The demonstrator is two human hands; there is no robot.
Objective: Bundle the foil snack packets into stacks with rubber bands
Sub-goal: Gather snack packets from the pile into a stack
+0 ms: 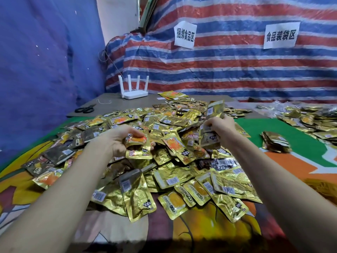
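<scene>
A big heap of gold foil snack packets (169,161) covers the middle of the table. My left hand (120,138) curls over the heap and grips a few packets (138,147), one with an orange picture. Further right, my right hand (221,127) holds a small upright stack of packets (212,123) raised above the heap, the top packet sticking up past my fingers. No rubber band is visible on either hand.
A bundled stack of packets (275,139) lies on the green and orange cloth at the right. More packets (310,119) pile at the far right. Black scissors (85,109) and a white router (134,88) sit on cardboard at the back left. Striped tarp walls the rear.
</scene>
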